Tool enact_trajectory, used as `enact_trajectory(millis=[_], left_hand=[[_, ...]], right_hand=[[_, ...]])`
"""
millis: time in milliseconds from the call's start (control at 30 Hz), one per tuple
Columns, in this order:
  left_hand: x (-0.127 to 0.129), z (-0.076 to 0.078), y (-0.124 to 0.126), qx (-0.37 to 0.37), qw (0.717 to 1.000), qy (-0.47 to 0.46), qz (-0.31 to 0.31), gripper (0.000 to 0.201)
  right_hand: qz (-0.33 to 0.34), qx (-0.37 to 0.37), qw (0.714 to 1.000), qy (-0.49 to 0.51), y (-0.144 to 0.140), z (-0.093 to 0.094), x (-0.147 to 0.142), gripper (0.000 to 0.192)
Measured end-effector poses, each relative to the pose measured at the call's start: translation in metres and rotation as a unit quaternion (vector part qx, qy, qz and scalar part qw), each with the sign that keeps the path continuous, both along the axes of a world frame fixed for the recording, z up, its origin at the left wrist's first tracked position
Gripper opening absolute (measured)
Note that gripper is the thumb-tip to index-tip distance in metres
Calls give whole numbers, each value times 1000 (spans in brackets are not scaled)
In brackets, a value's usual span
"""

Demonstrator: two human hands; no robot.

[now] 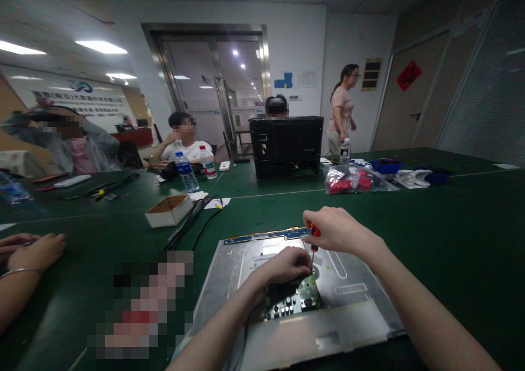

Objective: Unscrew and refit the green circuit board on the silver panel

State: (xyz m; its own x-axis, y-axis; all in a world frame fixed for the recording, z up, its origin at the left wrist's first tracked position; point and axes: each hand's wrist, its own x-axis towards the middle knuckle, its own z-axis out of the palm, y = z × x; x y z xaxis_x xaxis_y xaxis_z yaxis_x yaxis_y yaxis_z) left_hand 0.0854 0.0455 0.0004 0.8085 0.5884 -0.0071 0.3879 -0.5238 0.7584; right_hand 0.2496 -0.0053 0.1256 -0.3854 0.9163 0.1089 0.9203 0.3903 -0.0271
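In front of me lies a flat metal panel (229, 283) with a green circuit board (309, 293) on it. My right hand (334, 230) is closed around a screwdriver (315, 235) with a red and black handle. Its shaft points down, the tip at the upper corner of the board. My left hand (293, 264) is bent over the board right beside the tip, fingers curled; what they hold, if anything, is hidden. A narrow blue circuit strip (266, 236) runs along the panel's far edge. A black cable hangs below my left wrist.
Left of the panel are black cables (191, 220) and an open cardboard box (168, 211). Two bottles (186, 172) stand behind. A black monitor housing (287, 146) and a bag with red items (355, 180) are farther back. Another person's hands (36, 253) rest at left.
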Motion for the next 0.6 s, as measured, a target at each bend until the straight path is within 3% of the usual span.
enact_trajectory(millis=[600], left_hand=[[-2,2,-2,0,1000,-3,15,6]], right_hand=[[-5,21,1000,19,0,3,8,17]])
